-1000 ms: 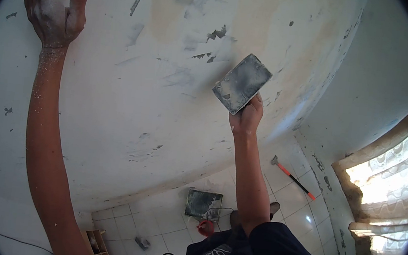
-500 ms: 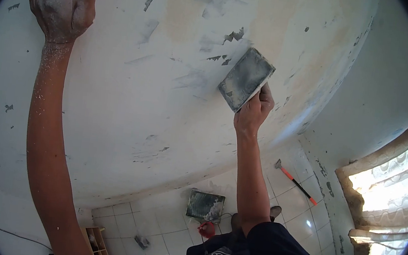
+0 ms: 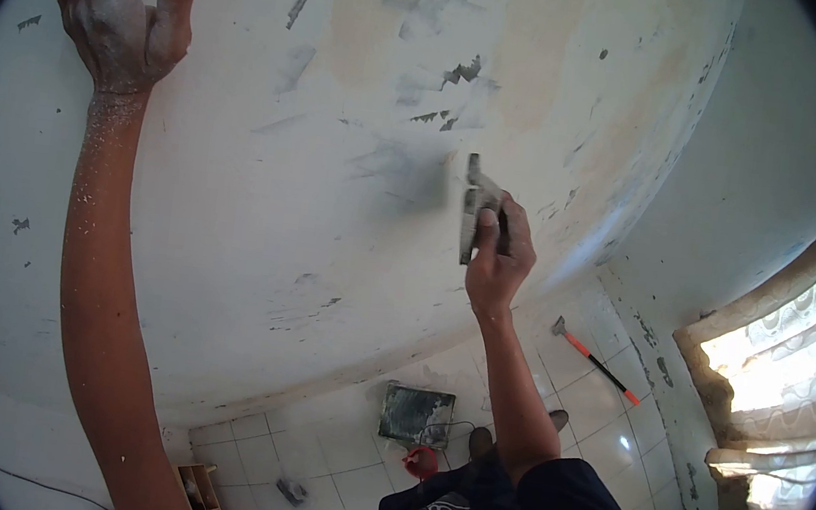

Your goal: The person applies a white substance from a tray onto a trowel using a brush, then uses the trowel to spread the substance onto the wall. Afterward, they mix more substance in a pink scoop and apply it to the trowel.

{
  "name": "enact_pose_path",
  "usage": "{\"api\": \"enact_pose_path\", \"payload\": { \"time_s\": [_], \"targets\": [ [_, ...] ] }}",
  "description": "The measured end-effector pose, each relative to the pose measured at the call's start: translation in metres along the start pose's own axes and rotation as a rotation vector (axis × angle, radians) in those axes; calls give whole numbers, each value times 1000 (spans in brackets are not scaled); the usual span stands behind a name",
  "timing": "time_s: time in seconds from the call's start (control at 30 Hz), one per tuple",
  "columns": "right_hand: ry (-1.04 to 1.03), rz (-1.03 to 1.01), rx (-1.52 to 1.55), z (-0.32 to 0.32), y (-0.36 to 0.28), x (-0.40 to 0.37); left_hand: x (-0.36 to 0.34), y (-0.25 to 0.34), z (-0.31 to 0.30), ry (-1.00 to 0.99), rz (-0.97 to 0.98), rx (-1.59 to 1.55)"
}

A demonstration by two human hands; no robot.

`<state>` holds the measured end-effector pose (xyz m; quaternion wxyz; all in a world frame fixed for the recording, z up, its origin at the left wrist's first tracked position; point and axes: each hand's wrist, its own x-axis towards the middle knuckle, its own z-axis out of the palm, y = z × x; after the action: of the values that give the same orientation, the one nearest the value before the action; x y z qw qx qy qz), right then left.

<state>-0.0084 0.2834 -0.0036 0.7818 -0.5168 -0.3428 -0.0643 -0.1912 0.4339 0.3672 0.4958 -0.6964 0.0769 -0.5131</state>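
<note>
My left hand [image 3: 124,11], dusted with white powder, rests against the patchy white wall [image 3: 234,195] at the upper left, fingers spread and thumb apart. My right hand [image 3: 501,256] grips a flat rectangular block [image 3: 470,212] by its back. The block is seen nearly edge-on, its face turned toward the wall, and a shadow lies on the wall to its left. Dark chipped spots [image 3: 461,72] mark the wall above the block.
On the tiled floor are a dark square tray [image 3: 416,414], a red container [image 3: 421,462], a long-handled tool [image 3: 601,368], a small grey object [image 3: 291,492] and a wooden rack [image 3: 203,496]. A curtained window [image 3: 778,368] is at the right.
The block has turned from showing its broad face to nearly edge-on, and my right hand has shifted slightly downward. My left hand has stayed almost in place.
</note>
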Motion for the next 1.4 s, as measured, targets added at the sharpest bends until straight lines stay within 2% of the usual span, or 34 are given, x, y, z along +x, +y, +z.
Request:
{"api": "enact_pose_path", "payload": {
  "time_s": [0.03,0.1,0.13,0.37,0.43,0.5,0.57,0.6,0.73,0.8,0.9,0.97,1.03,1.17,1.2,1.27,1.3,1.4],
  "targets": [
    [-1,1,-6,-1,0,2,2,4,-3,-47,-1,51],
    [23,-230,-95,3,-2,15,2,6,-2,-42,-28,20],
    [21,-263,-111,4,-4,22,2,6,-1,-38,-51,-9],
    [57,-353,-238,33,14,-3,1,-4,-1,-76,29,56],
    [9,-375,-330,38,18,-18,1,-11,7,27,46,-141],
    [-19,-393,-303,35,23,-35,-2,-12,7,53,49,-120],
    [-265,-284,-283,21,19,-53,-5,-15,4,5,8,7],
    [-302,-256,-262,15,19,-53,-4,-15,4,10,8,8],
    [-303,-220,-174,-13,6,-29,-3,-13,7,43,30,-69],
    [-178,-297,-254,-16,-3,-7,-3,-13,6,39,31,-77],
    [-114,-400,-249,-7,-1,27,-1,-10,4,6,8,-32],
    [-129,-397,-262,2,2,28,-1,-11,5,-3,25,-46],
    [-149,-501,-236,15,23,14,-2,-11,4,-4,21,-48],
    [-348,-436,-205,14,32,-48,-1,-12,4,-4,39,-30],
    [-343,-441,-209,7,29,-52,0,-11,4,4,40,-29],
    [-507,-238,-115,-5,24,-51,1,-7,3,4,17,-68],
    [-501,-244,-115,-9,18,-44,2,-5,3,12,21,-66],
    [-219,-118,-181,-14,0,-20,4,-1,2,3,-2,-8]
  ]
}}
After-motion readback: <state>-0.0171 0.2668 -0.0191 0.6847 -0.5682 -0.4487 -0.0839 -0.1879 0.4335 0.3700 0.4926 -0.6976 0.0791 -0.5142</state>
